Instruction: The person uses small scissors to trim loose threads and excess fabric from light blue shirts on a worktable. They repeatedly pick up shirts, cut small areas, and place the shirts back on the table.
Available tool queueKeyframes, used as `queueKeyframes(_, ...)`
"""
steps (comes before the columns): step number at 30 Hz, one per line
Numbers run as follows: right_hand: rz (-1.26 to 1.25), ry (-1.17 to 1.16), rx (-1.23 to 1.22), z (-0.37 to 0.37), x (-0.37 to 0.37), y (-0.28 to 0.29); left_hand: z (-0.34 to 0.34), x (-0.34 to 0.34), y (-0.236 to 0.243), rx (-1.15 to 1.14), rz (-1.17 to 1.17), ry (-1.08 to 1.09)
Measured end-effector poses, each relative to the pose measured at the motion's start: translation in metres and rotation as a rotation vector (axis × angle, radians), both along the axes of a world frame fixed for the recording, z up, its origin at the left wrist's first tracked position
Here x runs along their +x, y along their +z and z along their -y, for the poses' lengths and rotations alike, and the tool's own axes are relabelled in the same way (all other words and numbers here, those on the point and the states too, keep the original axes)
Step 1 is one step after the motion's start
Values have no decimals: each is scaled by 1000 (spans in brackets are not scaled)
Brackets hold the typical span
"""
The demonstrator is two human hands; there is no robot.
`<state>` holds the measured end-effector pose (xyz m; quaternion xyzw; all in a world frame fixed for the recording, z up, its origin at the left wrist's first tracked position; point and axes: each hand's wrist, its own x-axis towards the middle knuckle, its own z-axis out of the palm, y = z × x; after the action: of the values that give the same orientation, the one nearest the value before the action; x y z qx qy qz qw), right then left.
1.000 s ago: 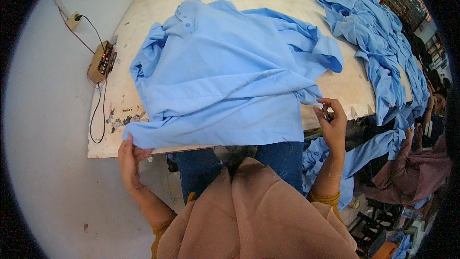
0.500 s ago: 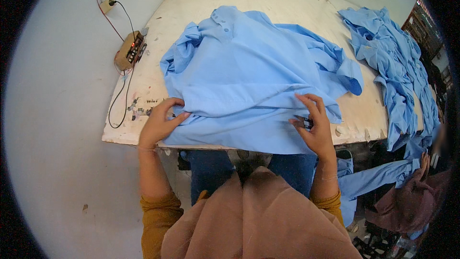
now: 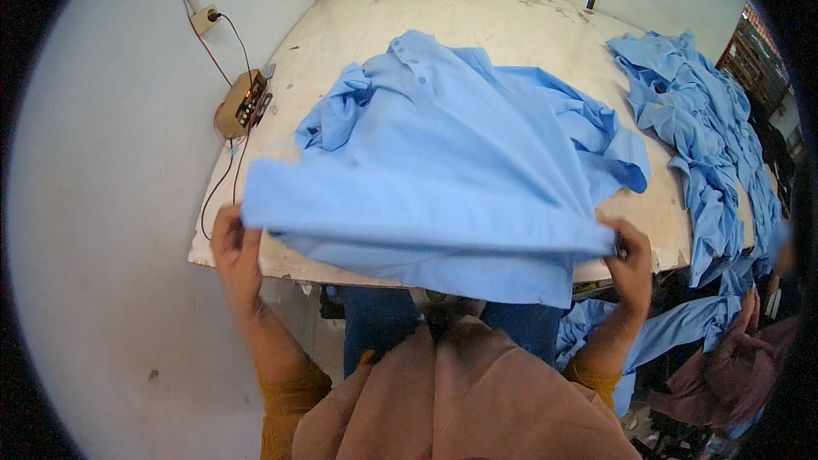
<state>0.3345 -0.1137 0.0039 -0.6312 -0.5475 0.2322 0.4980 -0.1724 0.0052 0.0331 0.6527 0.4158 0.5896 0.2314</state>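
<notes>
A light-blue shirt [image 3: 452, 145] lies spread on the pale worktable, its buttoned collar end far from me and its sleeves bunched at both sides. My left hand [image 3: 237, 247] pinches the left corner of its near, lower part, just past the table's left front. At the opposite corner my right hand [image 3: 632, 260] is closed on the cloth, with a small dark tool partly showing in it; its kind cannot be made out. Between both hands the cloth is stretched into a raised band, blurred by motion, while a loose layer hangs over the front edge.
More light-blue garments [image 3: 694, 128] are heaped along the table's [image 3: 358, 21] right side and hang off it. At the left stand a brown control box [image 3: 241, 106] with cables and a wall socket [image 3: 204, 19]. Another person's hand [image 3: 750, 311] handles blue cloth at the lower right.
Both hands have moved outward to the sides and taken hold of the shirt's near corners. The cloth between them has been lifted and pulled taut. The view has shifted slightly.
</notes>
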Motion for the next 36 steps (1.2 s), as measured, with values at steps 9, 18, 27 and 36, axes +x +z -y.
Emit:
queueKeyframes(9,160,1145,-156,5,19,53,28,-55,-10,-692,-81,-718)
queueKeyframes(18,314,-124,-227,-87,4,-35,-31,34,-45,-564,-618,-24)
queueKeyframes(27,-193,-350,613,15,2,9,-19,51,-72,-252,-522,120)
queueKeyframes(36,502,-194,-623,87,5,46,11,34,-59,-429,-534,-10)
